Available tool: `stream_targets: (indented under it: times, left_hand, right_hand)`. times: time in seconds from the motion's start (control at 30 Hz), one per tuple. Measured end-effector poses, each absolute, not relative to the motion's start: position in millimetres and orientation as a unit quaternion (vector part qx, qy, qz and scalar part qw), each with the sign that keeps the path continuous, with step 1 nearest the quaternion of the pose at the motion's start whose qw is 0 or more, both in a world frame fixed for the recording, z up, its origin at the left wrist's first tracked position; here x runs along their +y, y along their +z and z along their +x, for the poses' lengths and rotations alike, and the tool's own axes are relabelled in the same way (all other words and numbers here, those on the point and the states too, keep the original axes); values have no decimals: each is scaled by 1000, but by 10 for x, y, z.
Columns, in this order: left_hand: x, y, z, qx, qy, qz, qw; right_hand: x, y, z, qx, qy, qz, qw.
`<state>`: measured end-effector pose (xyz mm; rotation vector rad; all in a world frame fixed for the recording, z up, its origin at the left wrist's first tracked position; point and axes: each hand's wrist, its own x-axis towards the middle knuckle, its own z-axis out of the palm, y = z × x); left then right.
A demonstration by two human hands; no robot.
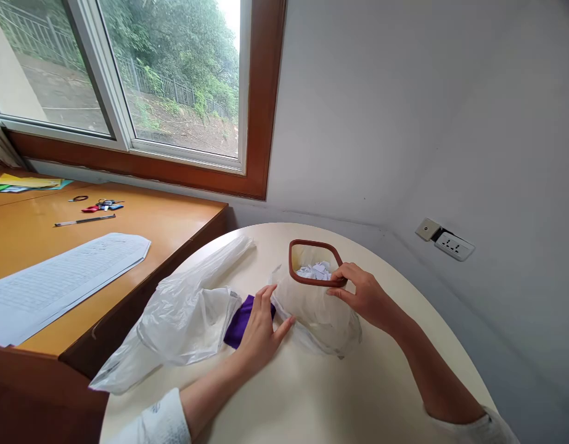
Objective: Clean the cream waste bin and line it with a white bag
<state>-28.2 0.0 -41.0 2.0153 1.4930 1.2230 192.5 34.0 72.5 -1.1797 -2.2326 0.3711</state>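
Note:
A small wastebasket with a brown rim [315, 282] stands on the round table, and crumpled white paper scraps [317, 271] lie inside it. Its translucent bag [319, 314] hangs down around the outside. My right hand [365, 297] grips the front right corner of the rim, thumb below and fingers over it. Just left of the basket is my left hand [262, 327], thumb and fingers apart, its fingertips close to the bag; whether they touch it I cannot tell. A folded purple cloth [238, 322] lies partly hidden behind that hand. Farther left spreads a loose translucent plastic bag [182, 317].
A cream round table [312, 394] fills the foreground. On the wooden desk [182, 209] at left are printed sheets [66, 280], a pen [85, 220], keys [106, 206] and coloured papers [25, 182]. A wall socket [454, 245] is at right, beyond the table edge.

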Motion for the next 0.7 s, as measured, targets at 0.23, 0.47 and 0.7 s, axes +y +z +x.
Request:
stream_targets:
  times: [0.23,0.47,0.7]
  left_hand:
    - [9,-447,-268,498,384,753,194]
    - [-16,-444,-248,481,374,763,216]
    - [-15,-478,-254,466,400,754,234]
  right_hand:
    - [360,794,1944,-817,163,-462,304]
    - [394,774,2003,-765,325,-416,369]
    - [376,782,2049,-740,348,-407,407]
